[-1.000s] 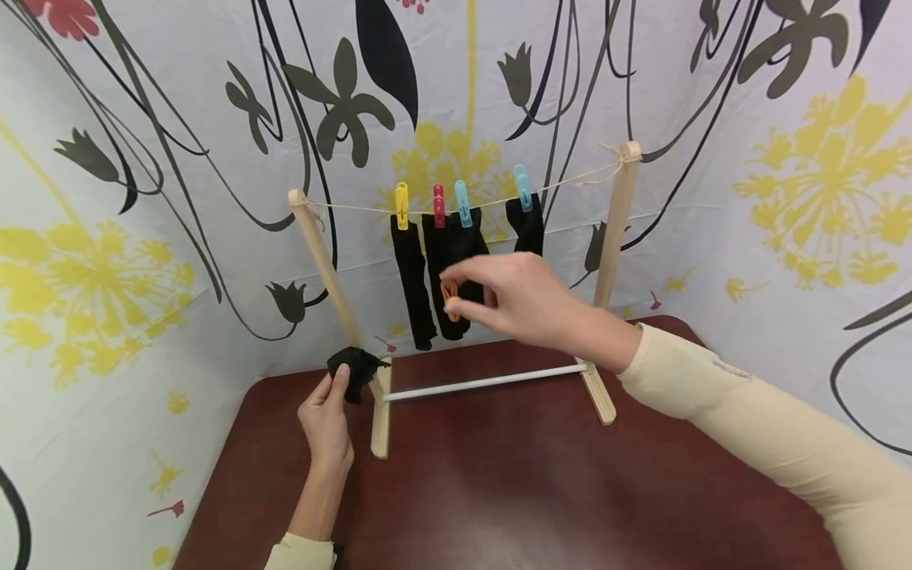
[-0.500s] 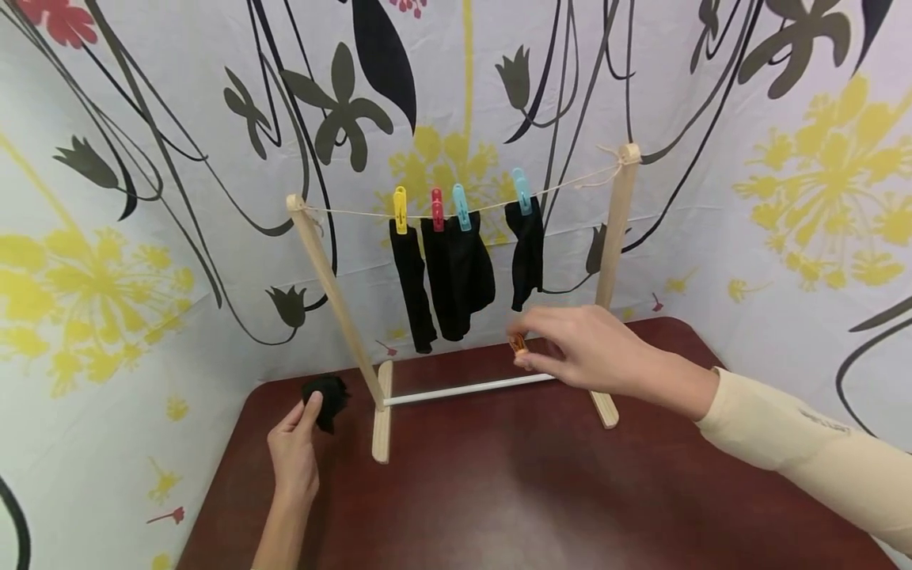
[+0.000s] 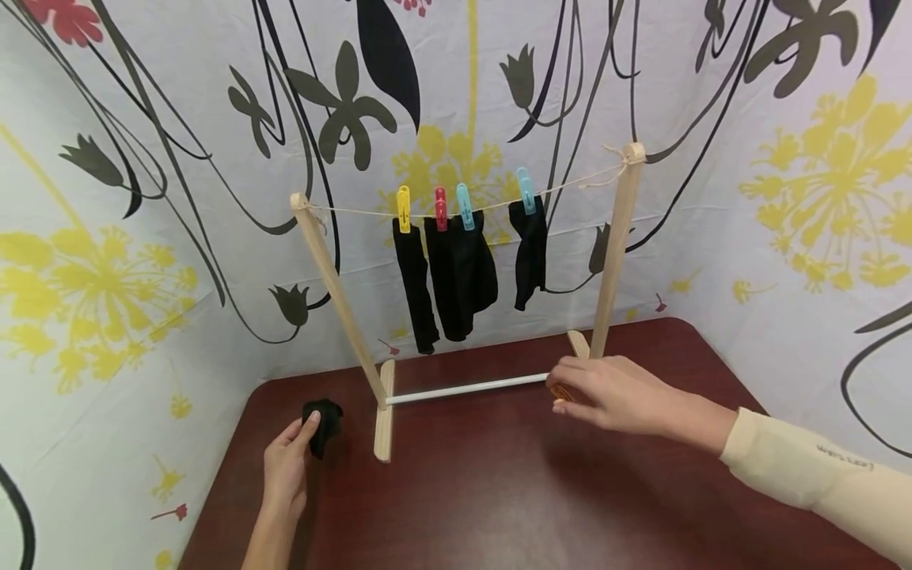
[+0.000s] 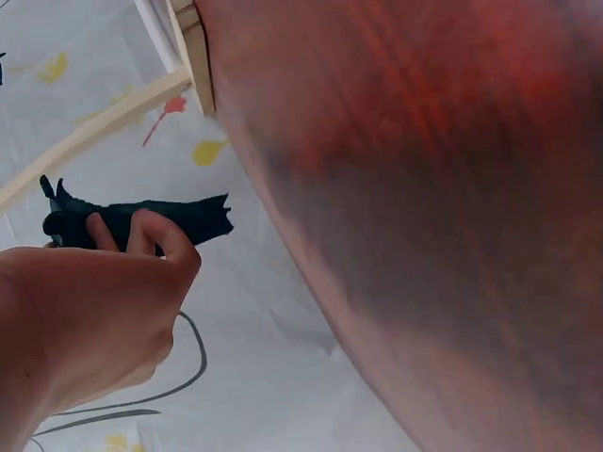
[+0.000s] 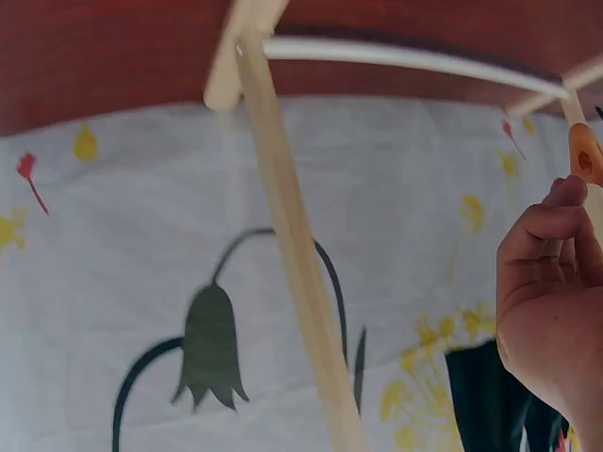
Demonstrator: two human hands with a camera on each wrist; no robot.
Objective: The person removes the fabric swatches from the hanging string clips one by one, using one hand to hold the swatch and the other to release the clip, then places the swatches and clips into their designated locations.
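My left hand [image 3: 286, 467] pinches a crumpled piece of black cloth [image 3: 324, 427] above the table's left side, outside the rack's left foot. Seen from the left wrist, the cloth [image 4: 193, 218] sticks out past the curled fingers. Between thumb and fingertips, my right hand [image 3: 618, 393] holds an orange clothespin [image 3: 562, 392], in front of the rack's right post. The pin's end [image 5: 586, 153] shows in the right wrist view. Black sock-like pieces [image 3: 461, 277] hang from the string [image 3: 356, 211], held by a yellow clothespin [image 3: 404, 208], a red one [image 3: 441, 208] and blue ones [image 3: 465, 207].
A wooden rack carries the string between its left post [image 3: 338, 297] and right post [image 3: 617, 253]. A white rod [image 3: 466, 389] joins its feet near the dark red table [image 3: 463, 491]. Flower-printed cloth walls [image 3: 178, 103] stand close behind and at both sides.
My right hand has moved right and down with the orange clothespin, away from the hanging pieces. My left hand has shifted left and down with the black cloth.
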